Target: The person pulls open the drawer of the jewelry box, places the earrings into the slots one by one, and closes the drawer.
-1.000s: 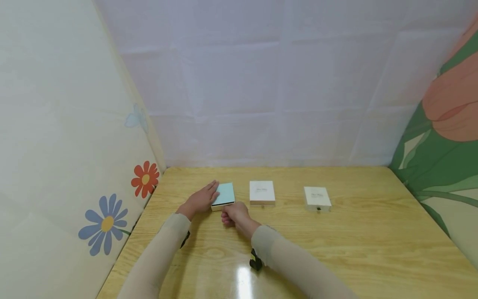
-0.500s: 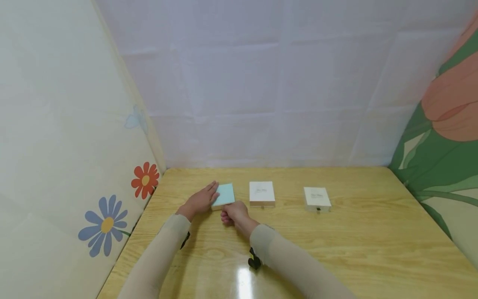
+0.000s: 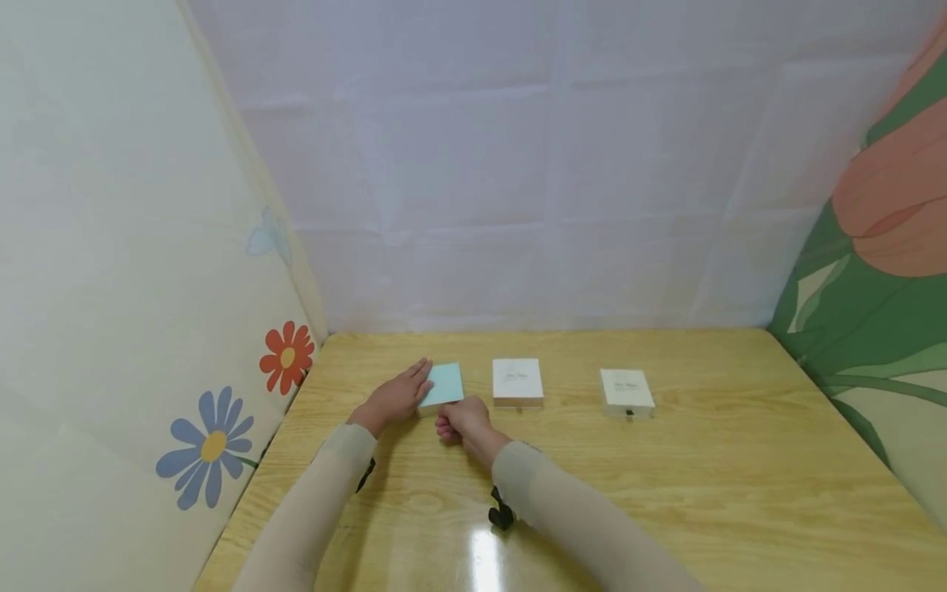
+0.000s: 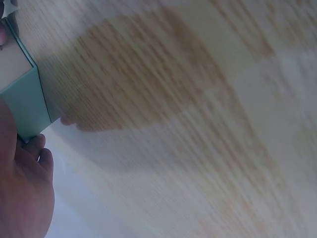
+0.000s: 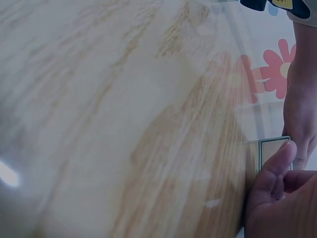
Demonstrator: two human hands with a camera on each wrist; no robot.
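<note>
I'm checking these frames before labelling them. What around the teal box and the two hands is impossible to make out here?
- Teal box, head view: its near edge is hidden by the right hand; whether a drawer is pulled cannot be told.
- Left hand, left wrist view: cut off by the frame edge; fingers mostly unseen.
- White boxes, head view: lid print too small to read.
- Right wrist view: tabletop blurred.

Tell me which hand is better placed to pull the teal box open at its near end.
Right, probably. The right hand sits curled at the near end of the teal box, thumb against it, while the left hand lies flat along its left side.
</note>
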